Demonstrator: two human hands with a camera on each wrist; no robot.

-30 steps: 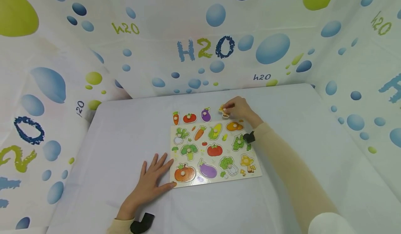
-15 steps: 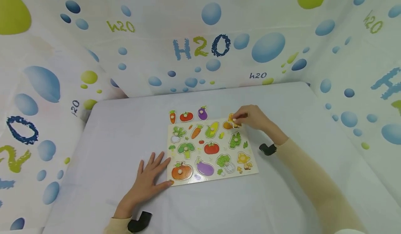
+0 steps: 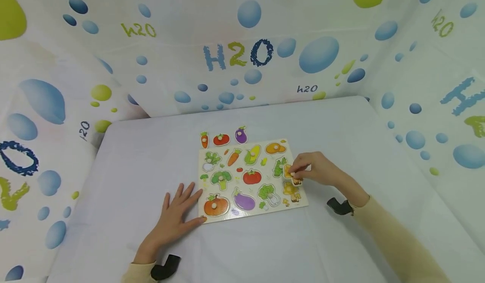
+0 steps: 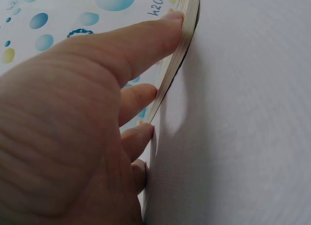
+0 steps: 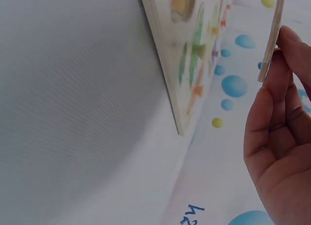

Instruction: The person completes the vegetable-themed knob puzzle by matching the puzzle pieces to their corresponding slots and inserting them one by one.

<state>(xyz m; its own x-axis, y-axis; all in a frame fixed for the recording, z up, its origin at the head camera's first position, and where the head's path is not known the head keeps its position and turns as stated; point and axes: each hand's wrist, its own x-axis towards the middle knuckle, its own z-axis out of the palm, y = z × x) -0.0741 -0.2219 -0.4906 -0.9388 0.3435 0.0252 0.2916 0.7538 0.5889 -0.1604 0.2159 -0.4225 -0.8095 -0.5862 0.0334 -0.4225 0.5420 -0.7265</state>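
My right hand (image 3: pixel 317 168) pinches a mushroom puzzle piece (image 3: pixel 297 182) between thumb and fingertips. It is above the right side of the vegetable puzzle board (image 3: pixel 253 190), close over the mushroom-shaped picture (image 3: pixel 289 189). In the right wrist view the piece (image 5: pixel 272 38) shows edge-on, apart from the board (image 5: pixel 163 64). My left hand (image 3: pixel 174 215) lies with fingers spread at the board's left edge, its thumb on the near left corner. The left wrist view shows the thumb and fingertips against the board's edge (image 4: pixel 177 60).
Behind the board lie a carrot piece (image 3: pixel 204 140), a tomato piece (image 3: pixel 221 139) and an eggplant piece (image 3: pixel 241 135) in a row. Several knobbed vegetable pieces sit in the board, among them a pumpkin (image 3: pixel 217 206). A white cloth (image 3: pixel 151 156) covers the table; a printed curtain (image 3: pixel 182 72) rises behind.
My right hand has carried the mushroom piece from behind the board toward me, over its right side near the mushroom picture. My left hand keeps its place on the board; the head view has shifted slightly.
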